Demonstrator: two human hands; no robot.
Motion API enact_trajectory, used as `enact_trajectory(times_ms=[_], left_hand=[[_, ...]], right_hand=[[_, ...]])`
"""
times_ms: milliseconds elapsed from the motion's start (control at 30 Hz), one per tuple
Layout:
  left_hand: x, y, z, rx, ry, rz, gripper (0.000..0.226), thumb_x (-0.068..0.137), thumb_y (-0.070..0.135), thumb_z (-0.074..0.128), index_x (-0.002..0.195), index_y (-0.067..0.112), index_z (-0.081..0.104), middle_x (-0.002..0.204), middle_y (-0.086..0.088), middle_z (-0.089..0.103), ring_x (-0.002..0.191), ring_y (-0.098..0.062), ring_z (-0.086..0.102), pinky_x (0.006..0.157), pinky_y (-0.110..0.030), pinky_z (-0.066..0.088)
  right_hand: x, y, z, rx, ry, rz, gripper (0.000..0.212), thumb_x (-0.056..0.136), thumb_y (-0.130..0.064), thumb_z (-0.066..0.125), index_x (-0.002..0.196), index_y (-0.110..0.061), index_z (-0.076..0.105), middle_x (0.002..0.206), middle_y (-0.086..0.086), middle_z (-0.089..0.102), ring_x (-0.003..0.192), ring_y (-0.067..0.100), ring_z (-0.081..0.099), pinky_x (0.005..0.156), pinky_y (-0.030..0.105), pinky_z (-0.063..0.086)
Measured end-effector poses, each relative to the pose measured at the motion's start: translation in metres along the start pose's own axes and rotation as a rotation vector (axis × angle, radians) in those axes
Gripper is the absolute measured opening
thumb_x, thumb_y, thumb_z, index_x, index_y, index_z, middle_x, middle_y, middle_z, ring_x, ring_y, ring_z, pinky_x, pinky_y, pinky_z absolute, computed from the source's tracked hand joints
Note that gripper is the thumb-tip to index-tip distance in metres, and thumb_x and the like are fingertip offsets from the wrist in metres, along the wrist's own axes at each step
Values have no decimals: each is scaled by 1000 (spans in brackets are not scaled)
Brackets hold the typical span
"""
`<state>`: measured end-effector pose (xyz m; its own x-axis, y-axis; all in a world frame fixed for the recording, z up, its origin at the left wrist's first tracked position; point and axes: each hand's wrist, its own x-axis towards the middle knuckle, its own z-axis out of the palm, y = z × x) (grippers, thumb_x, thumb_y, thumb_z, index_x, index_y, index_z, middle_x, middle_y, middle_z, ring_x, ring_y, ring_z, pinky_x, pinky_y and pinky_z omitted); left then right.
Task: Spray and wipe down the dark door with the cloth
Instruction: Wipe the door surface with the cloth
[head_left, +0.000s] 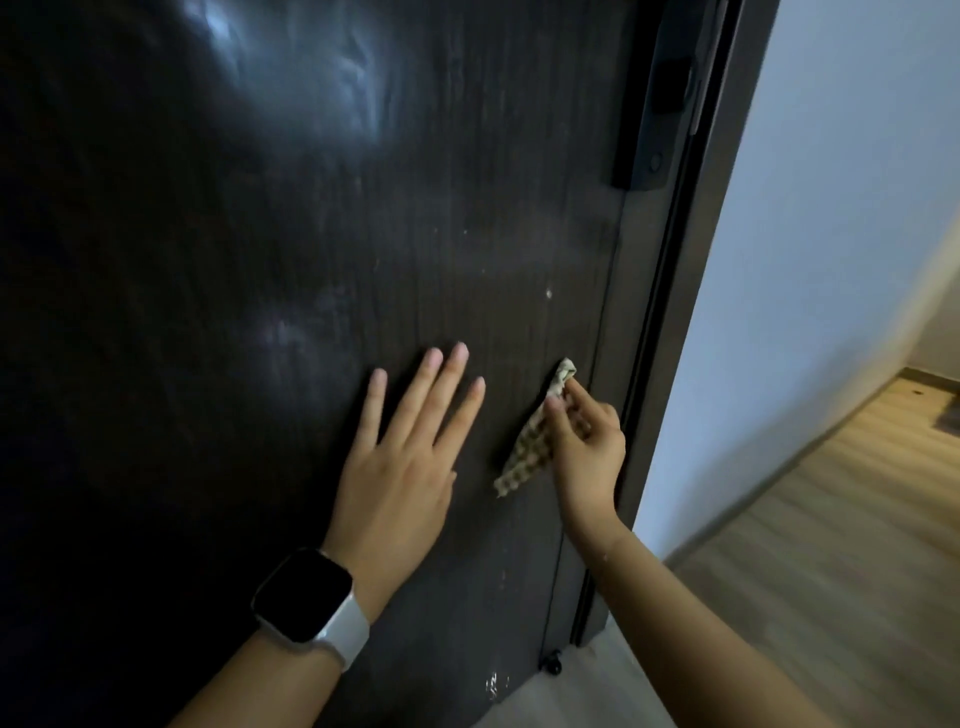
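Note:
The dark wood-grain door (291, 249) fills most of the view, with pale smears and small white specks on it. My left hand (410, 447) lies flat on the door with its fingers spread and straight; a watch sits on that wrist. My right hand (584, 447) pinches a small checked cloth (530, 447) between fingertips and thumb and holds it against the door near its right edge. No spray bottle is in view.
A black lock plate (660, 104) is mounted high on the door's right side. The dark door frame (670, 332) runs down beside it. To the right are a pale wall (810, 260) and a wooden floor (831, 545). A small black door stop (551, 665) sits at the bottom.

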<state>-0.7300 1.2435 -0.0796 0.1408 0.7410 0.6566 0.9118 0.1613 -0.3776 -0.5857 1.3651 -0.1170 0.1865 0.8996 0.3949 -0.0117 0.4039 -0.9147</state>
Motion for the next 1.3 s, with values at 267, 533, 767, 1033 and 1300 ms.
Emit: enact_trajectory(times_ms=[267, 533, 767, 1033, 1300], left_hand=[[-40, -8, 31, 28, -73, -26, 103, 79, 43, 72, 158, 13, 12, 166, -9, -4, 152, -25, -4, 121, -46, -10], [-42, -2, 39, 215, -100, -31, 115, 80, 60, 64, 157, 14, -7, 163, -13, -20, 149, -31, -20, 117, -52, -19], [-39, 0, 36, 245, -126, -37, 116, 77, 60, 68, 158, 15, -2, 164, -12, -16, 150, -31, -16, 118, -52, -15], [-37, 0, 35, 224, -131, -35, 115, 71, 55, 76, 158, 16, 11, 165, -12, -8, 151, -30, -10, 118, -53, -10], [-36, 0, 35, 236, -117, -53, 117, 71, 57, 76, 158, 17, 10, 165, -13, -5, 151, -31, -9, 119, -52, -12]], right_hand=[[-55, 2, 47, 122, 156, -130, 33, 92, -8, 65, 124, -13, 64, 99, -1, 48, 85, -10, 54, 80, 4, 42], [-74, 83, 48, 107, 385, 13, 30, 91, -4, 64, 120, -2, 66, 95, 2, 47, 80, -6, 53, 79, 5, 42], [-83, 107, 44, 166, 436, 254, 28, 92, -10, 64, 120, -7, 66, 89, -3, 49, 78, -1, 53, 75, -1, 38], [-81, 78, 52, 291, 209, -111, 29, 87, 4, 66, 114, -8, 68, 93, -1, 51, 86, 7, 55, 83, 17, 50], [-112, 161, 26, 284, 433, 683, 32, 92, -10, 65, 122, 0, 64, 100, 1, 56, 105, 21, 60, 93, 23, 43]])
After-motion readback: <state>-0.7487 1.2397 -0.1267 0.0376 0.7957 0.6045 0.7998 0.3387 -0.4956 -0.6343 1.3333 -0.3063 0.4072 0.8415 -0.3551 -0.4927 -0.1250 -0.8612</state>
